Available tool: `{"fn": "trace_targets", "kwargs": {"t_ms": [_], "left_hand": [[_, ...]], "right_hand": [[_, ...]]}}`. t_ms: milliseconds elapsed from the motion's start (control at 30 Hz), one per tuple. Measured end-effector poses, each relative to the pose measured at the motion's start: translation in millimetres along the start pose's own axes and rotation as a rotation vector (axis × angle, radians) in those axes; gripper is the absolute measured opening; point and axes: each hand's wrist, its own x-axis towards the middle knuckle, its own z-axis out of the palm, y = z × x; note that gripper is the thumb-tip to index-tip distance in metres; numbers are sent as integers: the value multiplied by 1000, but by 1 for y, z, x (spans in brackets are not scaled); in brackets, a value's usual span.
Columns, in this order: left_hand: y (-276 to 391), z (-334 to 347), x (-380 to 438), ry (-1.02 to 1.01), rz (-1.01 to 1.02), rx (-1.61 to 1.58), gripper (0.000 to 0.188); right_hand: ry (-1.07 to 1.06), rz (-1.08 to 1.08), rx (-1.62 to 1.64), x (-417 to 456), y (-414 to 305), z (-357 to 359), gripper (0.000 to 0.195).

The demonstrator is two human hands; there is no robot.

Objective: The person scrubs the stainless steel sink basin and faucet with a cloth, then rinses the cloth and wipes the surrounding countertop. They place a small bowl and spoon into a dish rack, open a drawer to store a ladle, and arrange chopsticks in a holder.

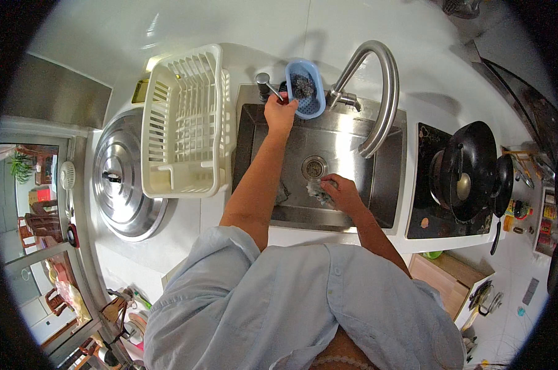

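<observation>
A crumpled greyish-white cloth (319, 193) is in the grip of my right hand (340, 190), low in the stainless steel sink (385, 185) beside the drain strainer (314, 167). My left hand (280, 113) reaches to the sink's back rim. Its fingers are by the spout of the soap dispenser (263, 83) and against the near left side of a blue plastic caddy (319, 99); whether they grip anything is unclear. Inside the caddy lies a dark scouring pad (303, 85). Another greyish cloth-like piece (282, 192) shows in the sink, partly hidden by my left forearm.
The curved faucet (390, 88) arches over the sink's right side. A cream plastic dish rack (223, 152) stands left of the sink, overlapping a large metal lid (121, 199). To the right, a black wok (475, 171) sits on the dark cooktop (429, 217), with a ladle (463, 185) inside.
</observation>
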Motion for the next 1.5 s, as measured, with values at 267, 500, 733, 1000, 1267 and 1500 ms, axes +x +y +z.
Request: {"fn": "trace_targets", "kwargs": {"t_ms": [267,500,733,1000,1267,1500], "left_hand": [[26,-22,-10,11,-251,-10,18],[13,-40,-3,-51,-222,48,20],[15,-38,-7,-112,-365,-138,22],[15,-29,-8,-138,-352,-347,26],[25,-27,-32,-39,-359,-222,38],[-19,-70,-111,-312,-333,21,36]], "right_hand": [[-1,0,-16,-5,3,-5,39],[118,49,220,54,2,4,41],[-71,123,1137,180,-13,13,35],[67,41,1010,165,-95,-23,34],[106,118,1139,150,-8,-5,37],[162,-52,1211,85,33,-84,40]]}}
